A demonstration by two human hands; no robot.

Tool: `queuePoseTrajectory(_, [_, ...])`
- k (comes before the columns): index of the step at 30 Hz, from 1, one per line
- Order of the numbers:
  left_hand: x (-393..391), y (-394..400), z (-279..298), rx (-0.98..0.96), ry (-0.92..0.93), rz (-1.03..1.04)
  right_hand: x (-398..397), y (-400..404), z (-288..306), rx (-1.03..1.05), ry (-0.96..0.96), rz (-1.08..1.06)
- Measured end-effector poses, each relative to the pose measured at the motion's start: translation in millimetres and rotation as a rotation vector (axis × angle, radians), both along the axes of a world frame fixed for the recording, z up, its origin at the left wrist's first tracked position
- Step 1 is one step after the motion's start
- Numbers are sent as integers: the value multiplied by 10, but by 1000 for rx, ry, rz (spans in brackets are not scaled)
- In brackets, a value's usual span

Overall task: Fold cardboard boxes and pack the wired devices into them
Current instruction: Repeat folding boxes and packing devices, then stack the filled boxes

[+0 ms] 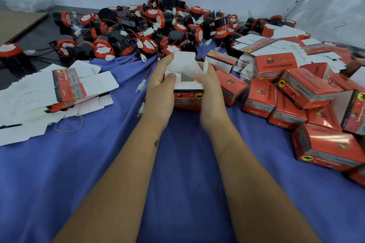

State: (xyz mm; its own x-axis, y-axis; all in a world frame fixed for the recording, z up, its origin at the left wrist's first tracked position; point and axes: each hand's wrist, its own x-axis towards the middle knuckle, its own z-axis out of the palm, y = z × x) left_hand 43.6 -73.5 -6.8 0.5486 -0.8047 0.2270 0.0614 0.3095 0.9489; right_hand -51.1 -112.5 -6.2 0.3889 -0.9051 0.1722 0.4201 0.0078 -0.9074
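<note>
Head view, looking down both forearms at one red box [188, 96] standing on the blue cloth [110, 173], and that box is our landmark. The left hand [160, 92] wraps its left side, thumb pressing down on a white top flap [182, 63]. The right hand [210, 94] clasps the right side, thumb curled over onto the flaps as well. The top is only partly folded: one flap stands up at the far edge and a dark gap shows between the thumbs. Just left of the box, a red wire with white connectors [141, 86] trails across the cloth. Beyond the box, a big heap of black-and-red wired devices [150, 29] runs along the wall. Far left of it, a fanned stack of flat unfolded cartons [49, 92]. Right of it, a jumble of closed red boxes [300, 96], with more flat cartons [276, 47] behind them.
</note>
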Motion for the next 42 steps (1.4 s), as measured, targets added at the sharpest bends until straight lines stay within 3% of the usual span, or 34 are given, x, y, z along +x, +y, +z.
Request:
queuePoseTrajectory(4, [17,9,10,-15,99,0,-27,-56,20,149,-138,76])
queuePoseTrajectory(11, [29,5,18,-12,62,-12,-35,-80,-7,12,13,98])
queuePoseTrajectory(16, [3,45,7,-61,-49,-10,-37,-62,-3,-38,-17,37])
queuePoseTrajectory(21, [-25,78,-18,-25,21,-181,-89,-76,48,-8,32,35])
queuePoseTrajectory(32, [-33,83,21,-41,-113,-15,-138,-67,89,-147,197,-68])
queuePoseTrajectory(37, [-4,74,-21,25,-37,-105,-138,-67,88,-200,253,-124])
queuePoseTrajectory(42, [4,59,-15,21,-20,-84,-141,-85,118,-29,35,-81])
